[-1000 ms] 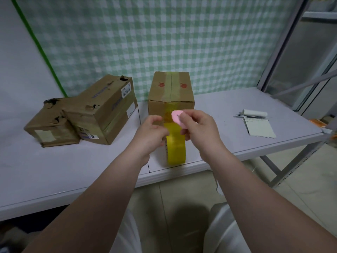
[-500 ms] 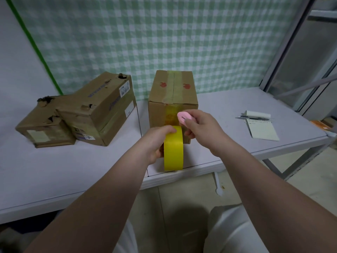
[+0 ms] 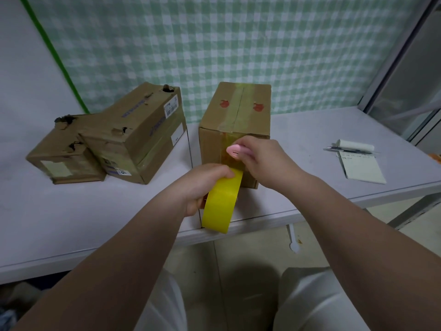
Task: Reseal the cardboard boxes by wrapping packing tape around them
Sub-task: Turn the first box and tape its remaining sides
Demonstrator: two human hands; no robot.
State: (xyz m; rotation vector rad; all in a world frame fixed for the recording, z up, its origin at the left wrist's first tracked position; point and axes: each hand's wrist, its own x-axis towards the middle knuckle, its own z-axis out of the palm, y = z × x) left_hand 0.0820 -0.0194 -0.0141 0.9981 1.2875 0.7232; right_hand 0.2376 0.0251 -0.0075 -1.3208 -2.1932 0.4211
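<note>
The yellow tape roll (image 3: 220,201) is gripped by the left hand (image 3: 202,185) just near of the box (image 3: 235,132) (taped on top already), while a pink cutter (image 3: 238,151) is held in the right hand (image 3: 260,161) against its near face.

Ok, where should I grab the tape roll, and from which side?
Probably its upper rim, coming from the left, as the left hand does. The roll is held on edge with its yellow band toward the camera, so its flat sides face left and right; the right hand, holding a pink cutter at the box, crowds the right.
</note>
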